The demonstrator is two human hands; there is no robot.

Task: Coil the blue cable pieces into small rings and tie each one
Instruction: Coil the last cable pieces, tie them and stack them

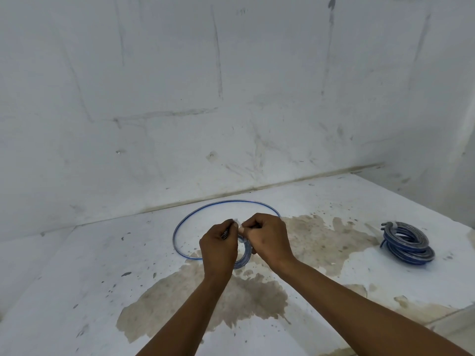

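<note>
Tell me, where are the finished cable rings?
In the head view, the stack of cable rings sits on the floor at far right, beyond the right hand, near the wall.

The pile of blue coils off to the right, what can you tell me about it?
The stack of coils is blue cable with a glossy, see-through sheen, wound into small rings lying flat, one upon another, on the stained white surface. A loose end sticks out at its upper left. Nothing touches it; both hands work apart from it.

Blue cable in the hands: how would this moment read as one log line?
left hand grips small coil | right hand pinches it | loose loop trails | finished coils stacked right
</note>
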